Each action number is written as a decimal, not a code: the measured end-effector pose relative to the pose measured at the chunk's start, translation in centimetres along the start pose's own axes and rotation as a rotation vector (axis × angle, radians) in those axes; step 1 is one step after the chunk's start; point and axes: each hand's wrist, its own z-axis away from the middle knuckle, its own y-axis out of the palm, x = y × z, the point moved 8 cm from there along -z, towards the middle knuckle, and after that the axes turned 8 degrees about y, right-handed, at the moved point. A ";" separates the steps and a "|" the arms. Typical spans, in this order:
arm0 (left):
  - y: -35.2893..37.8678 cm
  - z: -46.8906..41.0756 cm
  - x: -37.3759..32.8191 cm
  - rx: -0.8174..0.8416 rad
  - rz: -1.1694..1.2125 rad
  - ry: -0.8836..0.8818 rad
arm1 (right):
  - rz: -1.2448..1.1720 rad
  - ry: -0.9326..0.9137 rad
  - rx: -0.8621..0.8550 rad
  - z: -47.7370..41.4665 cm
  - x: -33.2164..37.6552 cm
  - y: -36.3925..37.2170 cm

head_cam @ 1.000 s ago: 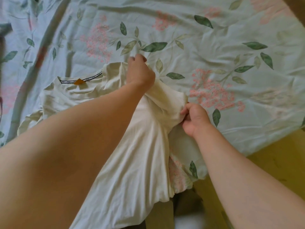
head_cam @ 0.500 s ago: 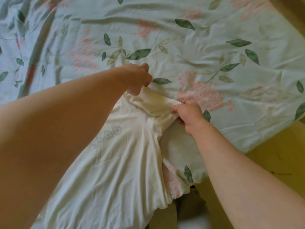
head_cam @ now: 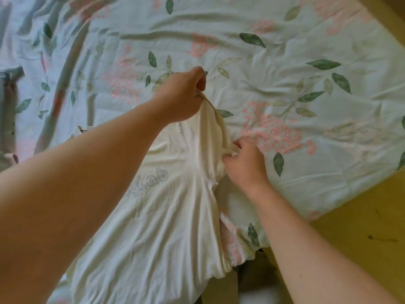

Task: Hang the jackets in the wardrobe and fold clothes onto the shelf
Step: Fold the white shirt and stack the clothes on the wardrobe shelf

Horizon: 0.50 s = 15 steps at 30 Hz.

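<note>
A cream white T-shirt (head_cam: 157, 227) with faint grey lettering lies spread on the bed, its lower part hanging over the near edge. My left hand (head_cam: 179, 97) pinches the far end of the shirt's right sleeve and holds it lifted. My right hand (head_cam: 243, 165) grips the near edge of the same sleeve close to the armpit. The sleeve (head_cam: 210, 132) stretches between both hands. My left forearm hides the collar and much of the shirt's left side.
The bed is covered by a pale blue sheet (head_cam: 285, 73) printed with green leaves and pink flowers, wrinkled all over. A yellow floor (head_cam: 361, 238) shows at the right, past the bed's corner. Something dark (head_cam: 256, 279) lies below the bed edge.
The view has shifted and the collar is now hidden behind my left arm. My left hand has drawn the sleeve end up and away, and the sleeve is pulled straighter between the hands.
</note>
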 end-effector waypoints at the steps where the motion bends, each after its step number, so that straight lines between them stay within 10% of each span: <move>1: -0.8 1.3 0.3 -0.060 0.041 0.011 | 0.025 -0.065 -0.015 1.3 0.7 0.6; 8: -2.1 10.8 6.7 -0.335 0.079 -0.011 | 0.436 -0.465 0.178 7.5 3.6 10.3; 15: 5.1 18.7 14.9 -0.054 -0.050 -0.221 | 0.850 -0.510 0.340 7.4 1.0 19.3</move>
